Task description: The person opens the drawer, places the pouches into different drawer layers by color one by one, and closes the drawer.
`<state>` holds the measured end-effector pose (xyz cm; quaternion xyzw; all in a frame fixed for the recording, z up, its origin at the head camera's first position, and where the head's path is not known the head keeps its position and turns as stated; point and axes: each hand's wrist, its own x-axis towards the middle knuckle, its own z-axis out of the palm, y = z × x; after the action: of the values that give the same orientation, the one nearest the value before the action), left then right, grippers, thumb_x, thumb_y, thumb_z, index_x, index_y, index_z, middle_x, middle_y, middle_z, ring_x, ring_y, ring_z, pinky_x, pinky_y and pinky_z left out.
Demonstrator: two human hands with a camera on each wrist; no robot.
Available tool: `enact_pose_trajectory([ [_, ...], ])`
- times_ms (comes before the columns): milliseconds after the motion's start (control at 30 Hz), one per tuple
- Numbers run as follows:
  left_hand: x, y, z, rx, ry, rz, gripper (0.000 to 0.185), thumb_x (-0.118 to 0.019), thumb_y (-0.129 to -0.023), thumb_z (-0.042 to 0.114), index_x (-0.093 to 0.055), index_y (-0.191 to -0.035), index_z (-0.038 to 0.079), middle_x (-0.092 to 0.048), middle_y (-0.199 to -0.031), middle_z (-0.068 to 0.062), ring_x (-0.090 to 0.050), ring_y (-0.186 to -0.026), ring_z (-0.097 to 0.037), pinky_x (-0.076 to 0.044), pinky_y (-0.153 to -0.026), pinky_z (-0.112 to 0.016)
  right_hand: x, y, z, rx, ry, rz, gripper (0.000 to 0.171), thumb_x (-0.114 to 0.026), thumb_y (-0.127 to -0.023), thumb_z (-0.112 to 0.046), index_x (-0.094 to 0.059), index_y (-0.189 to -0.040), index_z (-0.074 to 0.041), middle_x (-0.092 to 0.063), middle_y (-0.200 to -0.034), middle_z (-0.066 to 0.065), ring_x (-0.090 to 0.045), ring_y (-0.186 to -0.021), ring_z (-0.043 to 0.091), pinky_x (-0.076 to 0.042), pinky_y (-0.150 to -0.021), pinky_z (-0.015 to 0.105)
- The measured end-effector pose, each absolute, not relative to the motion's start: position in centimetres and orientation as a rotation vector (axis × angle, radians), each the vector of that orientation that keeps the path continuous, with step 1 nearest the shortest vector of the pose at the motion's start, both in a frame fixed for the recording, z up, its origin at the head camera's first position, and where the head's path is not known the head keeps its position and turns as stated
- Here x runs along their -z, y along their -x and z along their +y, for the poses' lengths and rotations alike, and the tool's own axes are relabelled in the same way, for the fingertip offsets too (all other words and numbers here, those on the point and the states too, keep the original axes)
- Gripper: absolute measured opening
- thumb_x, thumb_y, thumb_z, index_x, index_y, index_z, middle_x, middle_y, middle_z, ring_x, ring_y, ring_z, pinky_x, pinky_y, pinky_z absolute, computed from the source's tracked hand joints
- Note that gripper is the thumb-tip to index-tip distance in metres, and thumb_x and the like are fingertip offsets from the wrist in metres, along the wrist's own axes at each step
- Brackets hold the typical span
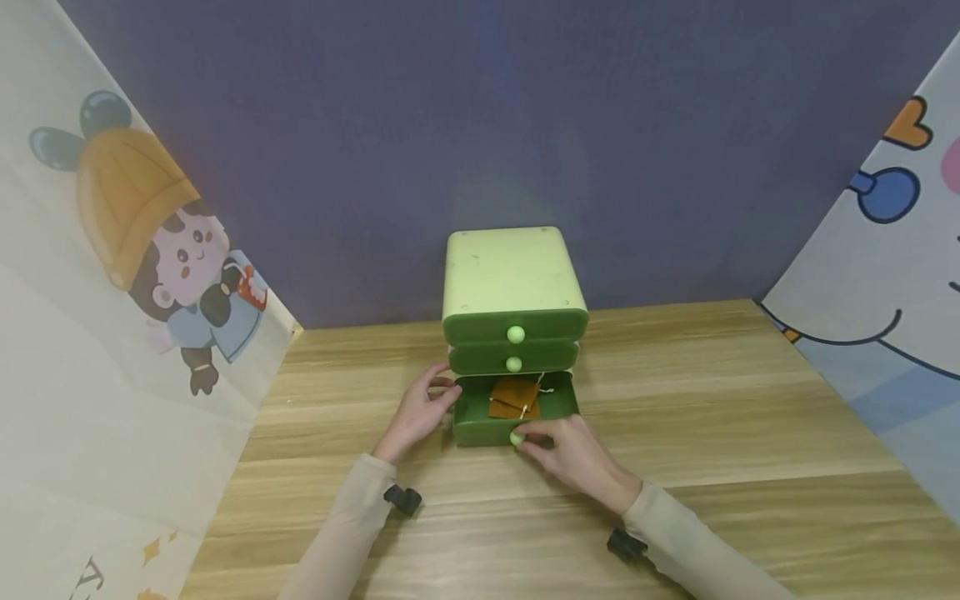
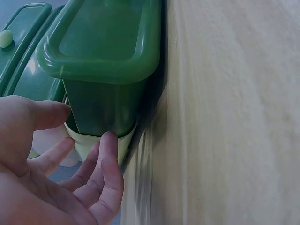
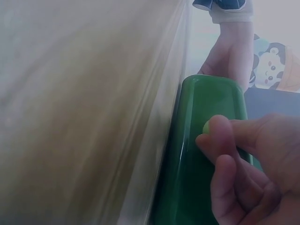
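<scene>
Nearest, two sleeved forearms reach forward over the wooden table (image 1: 750,400), each with a small black device strapped at the wrist. The right hand (image 1: 573,454) has thumb and fingers curled in a pinch on the pale green knob (image 1: 517,437) of the bottom drawer (image 1: 480,417); the right wrist view shows the knob caught between the fingertips (image 3: 220,129) against the glossy dark green drawer front. The left hand (image 1: 418,410), just left of the drawer, lies against the side of the drawer unit (image 1: 513,283), fingers loosely extended and touching the pale base shell where the drawer emerges; in the left wrist view the fingers (image 2: 110,154) press the light rim, not wrapped round it.

Between the hands, the bottom drawer stands pulled out toward the person. It is dark green plastic with rounded corners. Inside lies a brown flat pouch (image 1: 514,398) with a thin light cord across it.

Beyond the hands, the unit's two upper drawers are closed, each with a pale round knob; the top is light green.

Farther off, a dark backdrop; cartoon-printed panels stand at either side. No legible writing, except a partial mark at the left panel's lower edge, unreadable.
</scene>
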<state>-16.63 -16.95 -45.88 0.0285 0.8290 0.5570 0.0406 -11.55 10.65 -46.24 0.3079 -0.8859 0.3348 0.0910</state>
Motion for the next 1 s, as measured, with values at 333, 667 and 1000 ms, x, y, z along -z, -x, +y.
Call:
enact_pose_trajectory([
  [333,45.7,16.5,-16.9,-1.691,-0.086,2.542,0.059,-0.067,-0.105,0.016,-0.046,-0.159,0.004,-0.065,-0.136,-0.025,-0.073,-0.113,-0.038,-0.066,-0.081,-0.039,46.4,12.1,10.6,-1.039,-0.908,-2.652,0.017,-0.085,-0.09,-0.013,-0.084,-0.107,-0.014,-0.083,-0.092,0.002,-0.07,-0.069,-0.001,-0.057,-0.063,0.015],
  [667,45.8,16.4,-17.0,-1.691,-0.111,2.548,0.059,-0.066,-0.105,0.017,-0.045,-0.159,0.003,-0.064,-0.137,-0.027,-0.071,-0.116,-0.041,-0.066,-0.078,-0.039,46.4,12.7,10.7,-1.096,-0.875,-2.69,0.017,-0.083,-0.093,-0.015,-0.084,-0.11,-0.014,-0.084,-0.095,0.004,-0.055,-0.054,-0.012,-0.054,-0.059,0.015],
  [1000,46.0,16.6,-17.0,-1.684,-0.092,2.547,0.059,-0.066,-0.105,0.017,-0.045,-0.159,0.005,-0.064,-0.138,-0.025,-0.071,-0.118,-0.041,-0.065,-0.077,-0.038,46.4,13.1,10.6,-1.075,-0.859,-2.685,0.017,-0.084,-0.092,-0.014,-0.084,-0.109,-0.015,-0.084,-0.096,0.0,-0.075,-0.079,0.003,-0.059,-0.069,0.018],
])
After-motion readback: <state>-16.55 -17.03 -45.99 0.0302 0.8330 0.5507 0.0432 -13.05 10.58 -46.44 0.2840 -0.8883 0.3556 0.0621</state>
